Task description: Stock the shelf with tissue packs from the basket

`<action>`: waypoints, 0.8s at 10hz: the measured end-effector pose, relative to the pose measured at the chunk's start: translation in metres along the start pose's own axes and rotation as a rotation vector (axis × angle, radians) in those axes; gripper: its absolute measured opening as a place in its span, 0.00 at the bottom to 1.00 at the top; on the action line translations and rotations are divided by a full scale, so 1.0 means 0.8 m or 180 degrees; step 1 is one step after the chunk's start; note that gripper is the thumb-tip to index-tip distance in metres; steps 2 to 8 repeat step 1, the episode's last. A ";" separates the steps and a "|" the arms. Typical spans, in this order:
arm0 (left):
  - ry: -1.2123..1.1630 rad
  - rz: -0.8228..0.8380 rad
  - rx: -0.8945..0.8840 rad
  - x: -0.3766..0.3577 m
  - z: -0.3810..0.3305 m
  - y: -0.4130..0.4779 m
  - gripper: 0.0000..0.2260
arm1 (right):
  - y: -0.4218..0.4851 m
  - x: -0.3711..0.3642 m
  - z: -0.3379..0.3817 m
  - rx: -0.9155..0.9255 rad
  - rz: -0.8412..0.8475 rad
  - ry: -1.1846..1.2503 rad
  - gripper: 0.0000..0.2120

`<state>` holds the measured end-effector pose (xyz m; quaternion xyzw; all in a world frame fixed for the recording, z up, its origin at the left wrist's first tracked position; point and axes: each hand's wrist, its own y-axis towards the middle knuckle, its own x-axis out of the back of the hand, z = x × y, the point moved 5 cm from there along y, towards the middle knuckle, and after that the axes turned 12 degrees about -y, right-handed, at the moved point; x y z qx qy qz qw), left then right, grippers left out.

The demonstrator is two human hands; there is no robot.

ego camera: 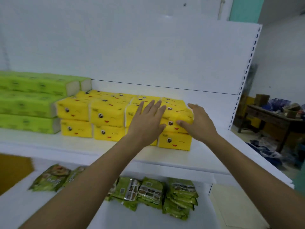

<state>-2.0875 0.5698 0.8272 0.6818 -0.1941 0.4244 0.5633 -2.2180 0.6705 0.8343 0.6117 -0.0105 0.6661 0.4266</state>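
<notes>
We see yellow tissue packs [107, 113] at the centre, each printed with round black eyes and a small red mouth. At nine o'clock, lime-green tissue packs [29, 103] carry darker green marks. The shelf [206, 156] is white; at six o'clock, the snack packets [151, 192] are green.

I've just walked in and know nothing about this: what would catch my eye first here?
Bright yellow tissue packs with cartoon faces, stacked mid-shelf, where the left hand and right hand rest on the rightmost stack. Further left sit lime-green tissue packs, and green packets lie on the lower shelf.
</notes>
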 end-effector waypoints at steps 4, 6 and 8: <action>0.0124 0.0191 0.0105 0.029 -0.005 -0.053 0.27 | -0.031 0.032 0.015 0.0188 -0.0186 0.0035 0.35; 0.0124 0.0191 0.0105 0.029 -0.005 -0.053 0.27 | -0.031 0.032 0.015 0.0188 -0.0186 0.0035 0.35; 0.0124 0.0191 0.0105 0.029 -0.005 -0.053 0.27 | -0.031 0.032 0.015 0.0188 -0.0186 0.0035 0.35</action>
